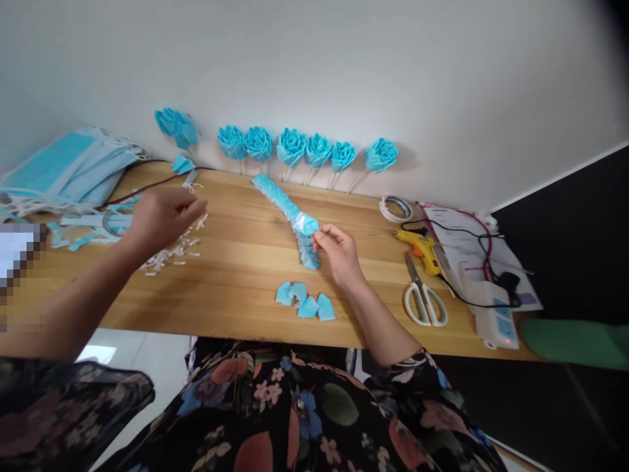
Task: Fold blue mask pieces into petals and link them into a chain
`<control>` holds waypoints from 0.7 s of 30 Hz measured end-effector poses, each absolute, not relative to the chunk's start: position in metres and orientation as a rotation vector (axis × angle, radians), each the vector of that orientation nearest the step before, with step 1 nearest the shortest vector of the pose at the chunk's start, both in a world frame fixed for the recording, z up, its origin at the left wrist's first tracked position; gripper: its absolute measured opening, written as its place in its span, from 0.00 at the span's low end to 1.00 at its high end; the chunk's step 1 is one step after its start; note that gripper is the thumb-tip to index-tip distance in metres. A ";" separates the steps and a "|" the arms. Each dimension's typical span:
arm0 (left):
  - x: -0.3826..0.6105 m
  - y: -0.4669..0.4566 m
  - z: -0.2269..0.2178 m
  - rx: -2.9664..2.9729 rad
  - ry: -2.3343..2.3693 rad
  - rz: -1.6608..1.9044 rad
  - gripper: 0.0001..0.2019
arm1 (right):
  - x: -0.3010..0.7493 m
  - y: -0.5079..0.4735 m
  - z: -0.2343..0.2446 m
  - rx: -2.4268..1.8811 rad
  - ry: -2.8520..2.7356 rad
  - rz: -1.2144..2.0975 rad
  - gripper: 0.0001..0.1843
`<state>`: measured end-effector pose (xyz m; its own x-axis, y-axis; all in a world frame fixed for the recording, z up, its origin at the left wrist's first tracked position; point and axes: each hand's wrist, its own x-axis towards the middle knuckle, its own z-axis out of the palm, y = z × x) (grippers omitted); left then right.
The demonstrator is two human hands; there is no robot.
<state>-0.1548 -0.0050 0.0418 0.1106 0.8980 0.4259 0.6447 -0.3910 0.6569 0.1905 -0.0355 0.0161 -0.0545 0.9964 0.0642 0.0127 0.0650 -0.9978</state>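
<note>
My right hand (340,252) pinches a light-blue petal piece (307,224) with a white patch on it. This piece is held over a row of overlapping blue petals (278,195) laid along the table. My left hand (164,213) is raised over small white paper scraps (170,257), its fingers curled closed; whatever may be between them is hidden. Several loose blue petals (308,305) lie near the front edge, just below my right hand.
Several blue flowers on sticks (291,147) lean against the wall. Blue face masks (63,167) are stacked at the left. To the right lie a tape roll (396,209), yellow glue gun (421,249), scissors (424,298) and a power strip (495,316) with cables.
</note>
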 end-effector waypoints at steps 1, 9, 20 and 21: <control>-0.165 -0.005 0.037 2.223 1.587 1.136 0.17 | 0.190 -0.036 0.017 -1.140 -1.299 1.201 0.12; -0.088 -0.017 0.035 1.970 1.323 1.033 0.20 | 0.188 -0.038 0.015 -1.114 -1.332 1.236 0.12; 0.008 -0.010 0.028 1.188 0.916 0.919 0.12 | 0.194 -0.035 0.014 -1.136 -1.350 1.251 0.17; 0.008 -0.010 0.028 1.252 0.926 0.896 0.12 | 0.195 -0.035 0.015 -1.136 -1.365 1.241 0.18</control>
<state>0.0079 -0.0099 0.0281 0.3703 0.9257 -0.0773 -0.0461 0.1015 0.9938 0.1950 -0.0346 0.0155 -0.1323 0.9898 0.0529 0.0416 0.0588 -0.9974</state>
